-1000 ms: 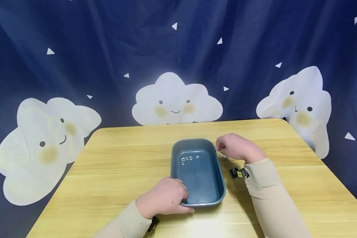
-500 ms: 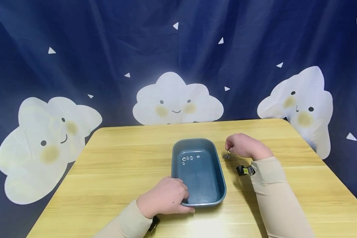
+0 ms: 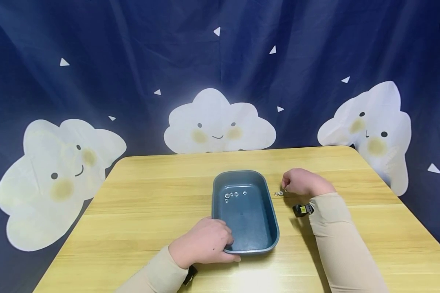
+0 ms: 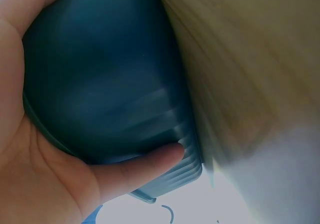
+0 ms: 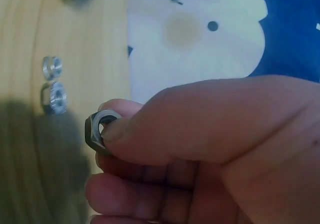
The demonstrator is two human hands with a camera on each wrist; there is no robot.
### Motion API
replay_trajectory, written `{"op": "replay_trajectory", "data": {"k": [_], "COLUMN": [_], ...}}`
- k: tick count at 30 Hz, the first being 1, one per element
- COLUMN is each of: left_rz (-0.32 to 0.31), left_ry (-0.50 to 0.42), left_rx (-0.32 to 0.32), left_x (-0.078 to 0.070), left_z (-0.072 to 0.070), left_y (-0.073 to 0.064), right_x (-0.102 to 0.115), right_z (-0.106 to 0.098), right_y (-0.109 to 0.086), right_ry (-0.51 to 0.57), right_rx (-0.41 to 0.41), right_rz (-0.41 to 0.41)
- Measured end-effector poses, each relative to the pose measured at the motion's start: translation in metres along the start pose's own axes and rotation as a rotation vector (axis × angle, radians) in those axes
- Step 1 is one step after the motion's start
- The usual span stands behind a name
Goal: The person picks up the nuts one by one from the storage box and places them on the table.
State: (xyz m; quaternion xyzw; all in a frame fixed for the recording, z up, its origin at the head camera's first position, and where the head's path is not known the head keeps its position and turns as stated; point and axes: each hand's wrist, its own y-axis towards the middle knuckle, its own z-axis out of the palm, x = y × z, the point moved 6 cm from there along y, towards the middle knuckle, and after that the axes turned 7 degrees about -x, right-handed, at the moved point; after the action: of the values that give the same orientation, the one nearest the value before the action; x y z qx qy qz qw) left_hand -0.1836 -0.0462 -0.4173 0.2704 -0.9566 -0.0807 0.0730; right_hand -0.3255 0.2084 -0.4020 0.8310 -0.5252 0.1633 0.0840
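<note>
A blue-grey plastic basin (image 3: 247,228) stands on the table with several small metal nuts (image 3: 227,196) lying inside, toward its far end. My left hand (image 3: 205,241) grips the basin's near left corner, fingers inside over the rim and thumb along the outer wall, as the left wrist view shows. To the right of the basin, my right hand (image 3: 303,182) pinches a hex nut (image 5: 94,132) between thumb and index finger, its hole facing the thumb tip. Close beside these fingertips, two more pieces lie on the table: a nut (image 5: 56,98) and a smaller shiny one (image 5: 52,68).
The wood-grain table (image 3: 161,191) reaches back to a dark blue curtain (image 3: 242,61) printed with white clouds. A black wrist camera (image 3: 302,210) sits under the right sleeve cuff.
From beside the basin's right rim, my right hand has moved right with the hex nut, then lowered slightly near the two pieces on the table. My left hand keeps its grip.
</note>
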Motion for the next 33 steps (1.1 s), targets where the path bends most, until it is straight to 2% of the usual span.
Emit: {"op": "replay_trajectory", "data": {"k": [9, 25, 33], "left_rz": [0.003, 0.006, -0.003], "left_ry": [-0.001, 0.002, 0.0], "left_rx": [-0.007, -0.012, -0.002], "left_x": [0.0, 0.0, -0.001], "left_z": [0.0, 0.0, -0.002], "left_y": [0.0, 0.0, 0.001], "right_x": [-0.01, -0.013, -0.014], "right_z": [0.014, 0.019, 0.018], "right_y": [0.001, 0.005, 0.005], "right_ry": [0.071, 0.056, 0.055], "right_rx": [0.032, 0.034, 0.037], "right_rz": [0.092, 0.139, 0.138]}}
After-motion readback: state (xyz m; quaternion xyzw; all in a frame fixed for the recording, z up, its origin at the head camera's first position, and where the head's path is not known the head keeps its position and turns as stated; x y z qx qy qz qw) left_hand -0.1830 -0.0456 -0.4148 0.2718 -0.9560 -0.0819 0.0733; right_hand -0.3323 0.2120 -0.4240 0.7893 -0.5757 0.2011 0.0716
